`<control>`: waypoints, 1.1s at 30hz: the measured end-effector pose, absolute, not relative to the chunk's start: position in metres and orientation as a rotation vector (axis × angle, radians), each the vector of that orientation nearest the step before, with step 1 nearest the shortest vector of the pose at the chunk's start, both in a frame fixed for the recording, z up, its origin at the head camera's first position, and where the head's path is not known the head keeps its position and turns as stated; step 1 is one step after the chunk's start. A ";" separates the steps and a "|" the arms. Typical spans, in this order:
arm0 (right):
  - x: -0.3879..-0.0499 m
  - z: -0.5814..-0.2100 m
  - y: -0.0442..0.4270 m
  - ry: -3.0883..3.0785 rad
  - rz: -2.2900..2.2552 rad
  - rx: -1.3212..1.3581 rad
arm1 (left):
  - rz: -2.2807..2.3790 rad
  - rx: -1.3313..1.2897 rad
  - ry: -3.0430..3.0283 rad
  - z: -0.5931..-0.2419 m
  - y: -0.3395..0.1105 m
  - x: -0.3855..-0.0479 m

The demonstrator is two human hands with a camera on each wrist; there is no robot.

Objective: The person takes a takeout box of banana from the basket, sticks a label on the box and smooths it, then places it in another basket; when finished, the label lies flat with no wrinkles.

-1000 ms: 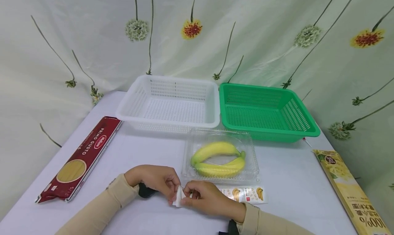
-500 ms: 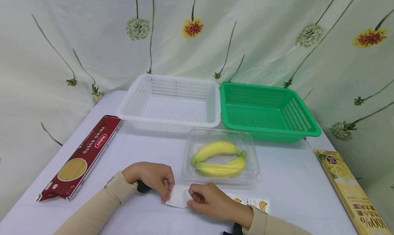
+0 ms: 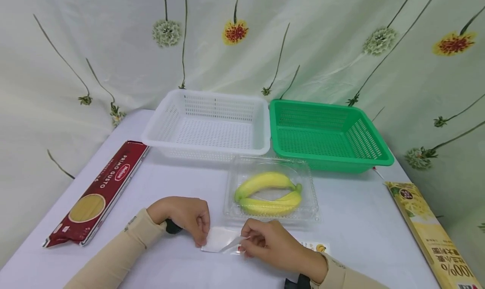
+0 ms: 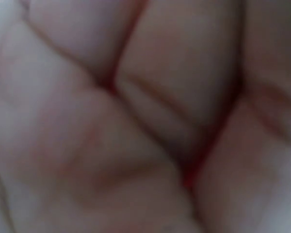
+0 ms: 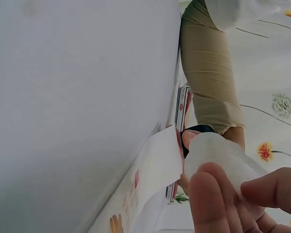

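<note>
A long white sticker label (image 3: 219,237) printed with bananas lies in front of a clear plastic box (image 3: 311,209). My left hand (image 3: 183,216) pinches its left end. With thumb and forefinger, my right hand (image 3: 276,243) pinches a thin whitish flap (image 3: 233,242) that lifts off the label and slants up. In the right wrist view the flap (image 5: 220,150) looks translucent, bending away from the printed label (image 5: 128,206). Two yellow bananas (image 3: 270,184) lie inside the box. The left wrist view holds only blurred, curled fingers (image 4: 160,63); the label is hidden there.
Behind the box stand a white basket (image 3: 212,150) and a green basket (image 3: 329,165), side by side. A red pasta pack (image 3: 100,192) lies at left and a yellow pack (image 3: 432,234) at right. A flowered cloth (image 3: 322,49) hangs behind.
My hands have moved apart, the right one going rightward. The white piece, folded narrow between my fingers earlier, now lies stretched out, with a flap raised from it.
</note>
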State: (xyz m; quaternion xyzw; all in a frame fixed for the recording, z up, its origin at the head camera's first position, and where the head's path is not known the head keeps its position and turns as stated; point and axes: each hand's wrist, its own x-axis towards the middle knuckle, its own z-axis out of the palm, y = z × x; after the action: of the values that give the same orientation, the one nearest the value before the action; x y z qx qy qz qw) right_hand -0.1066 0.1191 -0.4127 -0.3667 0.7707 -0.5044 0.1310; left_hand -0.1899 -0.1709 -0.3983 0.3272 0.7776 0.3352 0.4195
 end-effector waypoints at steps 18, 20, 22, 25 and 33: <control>-0.121 -0.403 0.141 2.117 -1.778 -1.336 | 1.318 0.802 2.361 -0.400 -0.171 -0.210; -0.123 -0.400 0.141 2.153 -1.783 -1.340 | 1.456 0.680 2.337 -0.401 -0.164 -0.210; -0.124 -0.398 0.140 2.221 -1.773 -1.293 | 1.562 0.584 2.287 -0.401 -0.157 -0.209; -0.126 -0.395 0.140 2.291 -1.759 -1.162 | 1.654 0.490 2.232 -0.400 -0.148 -0.207; -0.135 -0.382 0.141 2.361 -1.784 -0.895 | 1.711 0.418 2.126 -0.402 -0.128 -0.209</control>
State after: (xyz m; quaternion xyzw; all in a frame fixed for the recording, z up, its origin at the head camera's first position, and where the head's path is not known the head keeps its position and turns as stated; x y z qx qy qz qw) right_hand -0.1347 0.1407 -0.3820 -0.2893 0.7635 -0.5768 0.0253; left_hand -0.2088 -0.1280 -0.4020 0.1486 0.7562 0.6085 0.1892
